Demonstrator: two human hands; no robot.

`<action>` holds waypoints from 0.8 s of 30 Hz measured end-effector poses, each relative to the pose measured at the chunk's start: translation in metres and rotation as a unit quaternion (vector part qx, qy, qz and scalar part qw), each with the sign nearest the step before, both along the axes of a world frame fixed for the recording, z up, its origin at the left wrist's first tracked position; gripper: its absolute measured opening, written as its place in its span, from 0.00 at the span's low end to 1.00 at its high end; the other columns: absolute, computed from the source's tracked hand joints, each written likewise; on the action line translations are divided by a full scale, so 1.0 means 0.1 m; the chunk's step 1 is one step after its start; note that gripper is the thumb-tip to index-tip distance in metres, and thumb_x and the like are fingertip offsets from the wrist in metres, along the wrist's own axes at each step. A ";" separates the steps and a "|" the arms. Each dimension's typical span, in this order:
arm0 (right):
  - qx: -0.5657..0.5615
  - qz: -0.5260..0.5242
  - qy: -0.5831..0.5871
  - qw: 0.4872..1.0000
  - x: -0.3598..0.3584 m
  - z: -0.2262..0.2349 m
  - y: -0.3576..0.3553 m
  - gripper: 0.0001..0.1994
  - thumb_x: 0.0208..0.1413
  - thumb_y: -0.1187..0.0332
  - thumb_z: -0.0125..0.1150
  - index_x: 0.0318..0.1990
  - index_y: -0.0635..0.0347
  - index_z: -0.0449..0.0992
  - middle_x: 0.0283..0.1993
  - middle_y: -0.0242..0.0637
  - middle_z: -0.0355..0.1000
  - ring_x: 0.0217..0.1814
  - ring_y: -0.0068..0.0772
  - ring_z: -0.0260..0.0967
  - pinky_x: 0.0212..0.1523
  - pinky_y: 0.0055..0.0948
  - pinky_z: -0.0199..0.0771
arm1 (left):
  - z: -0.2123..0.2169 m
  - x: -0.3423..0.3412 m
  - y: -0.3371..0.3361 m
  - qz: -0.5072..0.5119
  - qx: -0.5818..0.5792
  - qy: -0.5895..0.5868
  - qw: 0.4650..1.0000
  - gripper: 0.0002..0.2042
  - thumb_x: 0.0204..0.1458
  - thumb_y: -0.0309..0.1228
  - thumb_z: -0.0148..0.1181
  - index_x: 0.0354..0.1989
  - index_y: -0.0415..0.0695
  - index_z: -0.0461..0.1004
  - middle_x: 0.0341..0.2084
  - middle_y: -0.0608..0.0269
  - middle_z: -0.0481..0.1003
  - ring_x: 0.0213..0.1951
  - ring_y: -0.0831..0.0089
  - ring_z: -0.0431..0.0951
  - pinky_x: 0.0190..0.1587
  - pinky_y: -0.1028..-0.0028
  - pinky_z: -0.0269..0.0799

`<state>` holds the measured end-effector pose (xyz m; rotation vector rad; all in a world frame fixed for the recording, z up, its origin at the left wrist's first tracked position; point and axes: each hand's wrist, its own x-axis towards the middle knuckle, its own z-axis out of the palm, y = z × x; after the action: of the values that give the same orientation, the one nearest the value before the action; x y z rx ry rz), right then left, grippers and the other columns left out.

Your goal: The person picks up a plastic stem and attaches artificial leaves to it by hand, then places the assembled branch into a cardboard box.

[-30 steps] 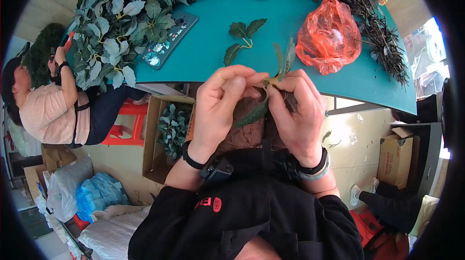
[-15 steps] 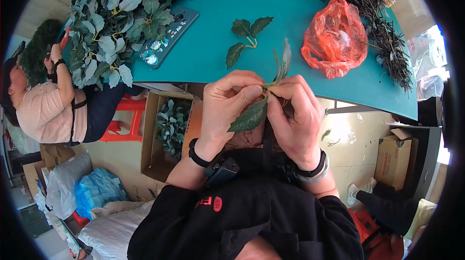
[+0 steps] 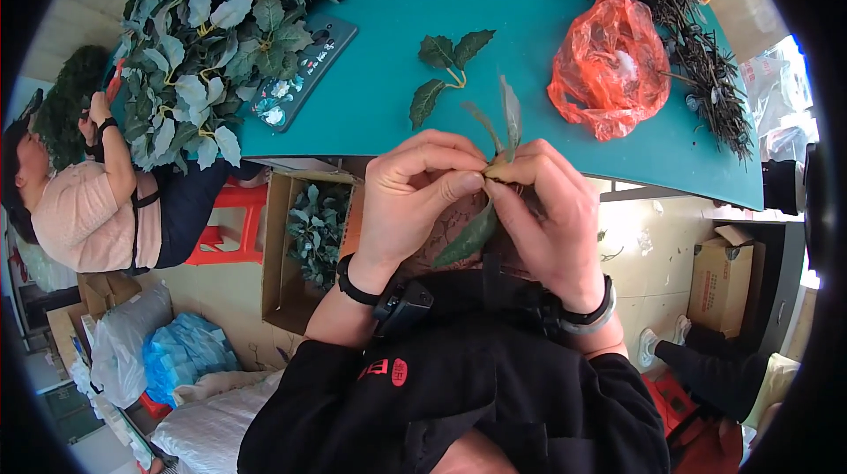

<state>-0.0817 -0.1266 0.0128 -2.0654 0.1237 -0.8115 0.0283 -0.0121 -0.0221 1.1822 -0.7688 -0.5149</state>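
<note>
Between my two hands, just past the table's near edge, is an artificial leaf sprig (image 3: 467, 240) with toothed green leaves. My left hand (image 3: 422, 187) pinches its stem junction between thumb and forefinger. Close against it, my right hand (image 3: 549, 200) grips the stem on the other side, fingertips nearly touching the left ones. One leaf hangs below the hands and others stick up above, slightly blurred. A second sprig with three leaves (image 3: 454, 68) lies on the green table (image 3: 379, 77) beyond my hands.
A leafy pile (image 3: 198, 50) covers the table's left, beside a dark phone-like slab (image 3: 307, 72). A red plastic bag (image 3: 609, 68) and dark stems (image 3: 706, 77) lie right. Below stands a carton (image 3: 282, 275) of leaves. Another person (image 3: 93, 200) works at left.
The held sprig has turned a little, its upper leaves shifting left and its lower leaf tilting. My right hand has moved slightly right and down; both hands still pinch the stem.
</note>
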 end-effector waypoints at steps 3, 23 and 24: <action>0.028 -0.001 0.021 0.999 -0.02 0.04 -0.03 0.07 0.44 0.81 0.60 0.32 0.65 0.70 0.27 0.40 0.67 0.25 0.38 0.67 0.26 0.28 0.66 | 0.00 -0.01 0.00 -0.012 -0.007 0.042 0.999 0.06 0.46 0.20 0.64 0.33 0.37 0.77 0.34 0.61 0.74 0.34 0.78 0.74 0.35 0.81 0.70; 0.253 -0.069 0.052 0.964 -0.09 -0.15 -0.13 0.04 0.48 0.78 0.60 0.29 0.66 0.70 0.24 0.31 0.70 0.25 0.15 0.66 0.25 0.17 0.65 | -0.03 -0.15 -0.13 -0.044 0.040 0.134 0.989 0.08 0.51 0.21 0.59 0.40 0.39 0.75 0.38 0.62 0.74 0.35 0.79 0.73 0.38 0.80 0.70; 0.253 -0.106 0.032 0.961 -0.09 -0.15 -0.15 0.06 0.47 0.78 0.62 0.27 0.67 0.70 0.23 0.33 0.70 0.24 0.16 0.67 0.23 0.19 0.67 | -0.02 -0.18 -0.14 -0.032 0.057 0.151 0.986 0.09 0.52 0.21 0.57 0.42 0.38 0.74 0.39 0.61 0.74 0.35 0.79 0.73 0.38 0.80 0.69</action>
<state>-0.0903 -0.1413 -0.0018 -1.6068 0.5402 -0.7461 0.0105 -0.0256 -0.0243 1.1537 -0.5227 -0.7801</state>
